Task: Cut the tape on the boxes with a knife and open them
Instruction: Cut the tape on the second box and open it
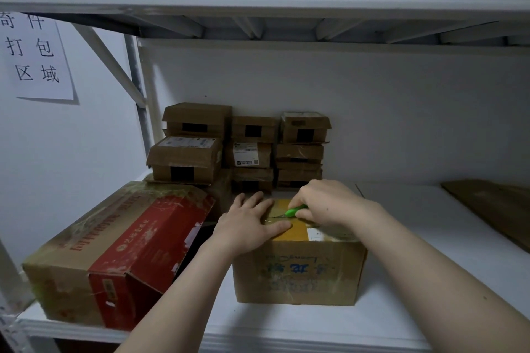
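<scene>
A brown cardboard box (298, 272) with blue print on its front stands on the white shelf, its top sealed with yellowish tape (289, 233). My left hand (246, 223) lies flat on the left part of the box top, fingers straight. My right hand (329, 203) grips a small green-handled knife (295, 210), whose thin blade lies on the top's middle seam, pointing left toward my left hand.
A larger red-and-brown box (120, 255) lies tilted to the left, close to the box. Several small cardboard parcels (241, 146) are stacked at the back. A brown board (493, 206) lies at the far right. A paper sign (34, 57) hangs on the left wall.
</scene>
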